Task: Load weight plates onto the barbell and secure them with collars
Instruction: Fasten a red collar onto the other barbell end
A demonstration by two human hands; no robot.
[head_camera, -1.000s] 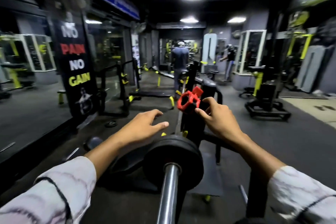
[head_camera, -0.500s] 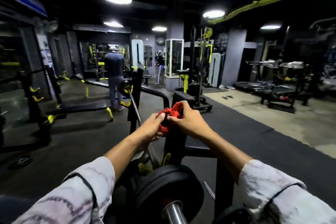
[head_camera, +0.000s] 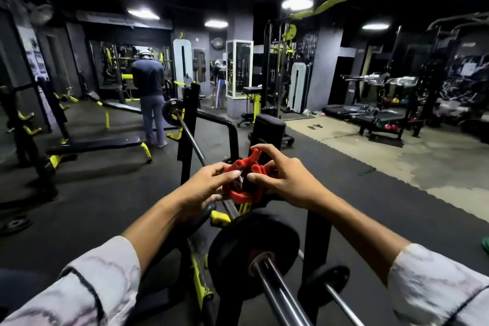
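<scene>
Both hands now grip the red collar (head_camera: 242, 180), left hand (head_camera: 205, 185) and right hand (head_camera: 281, 180) clamped on it at frame centre; near plate (head_camera: 254, 249) sits loaded on the barbell (head_camera: 275, 288), collar not yet fitted.

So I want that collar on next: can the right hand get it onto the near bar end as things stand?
Probably yes. The right hand and left hand both hold the red collar above the near plate; the sleeve below looks bare.
</scene>
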